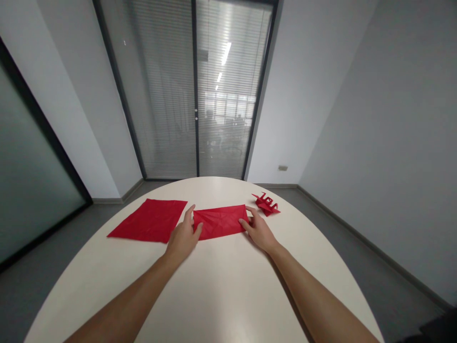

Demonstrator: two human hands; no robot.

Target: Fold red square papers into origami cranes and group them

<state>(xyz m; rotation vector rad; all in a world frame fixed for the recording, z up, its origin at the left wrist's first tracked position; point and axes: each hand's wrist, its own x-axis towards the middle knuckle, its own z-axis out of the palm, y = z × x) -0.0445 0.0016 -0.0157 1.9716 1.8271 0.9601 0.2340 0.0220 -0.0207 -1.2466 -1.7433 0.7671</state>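
Between my two hands is a red sheet of paper [221, 223], folded into a long rectangle with creases across its face. My left hand [183, 234] grips its left end, thumb on the near face and index finger behind the edge. At the right end, my right hand [260, 229] pinches the paper, with the thumb in front and the other fingers behind. The paper is held up slightly tilted, close above the table. To the left of my left hand lies a flat red paper sheet [148, 220]. Beyond my right hand sits a small cluster of folded red paper shapes [266, 205].
Everything rests on a round white table [221, 295] whose curved far edge lies before a glass partition with blinds [164, 95]. Grey walls [396, 119] stand on the right, and a frosted glass panel [32, 162] is at the left. A dark object [437, 328] shows at the lower right corner.
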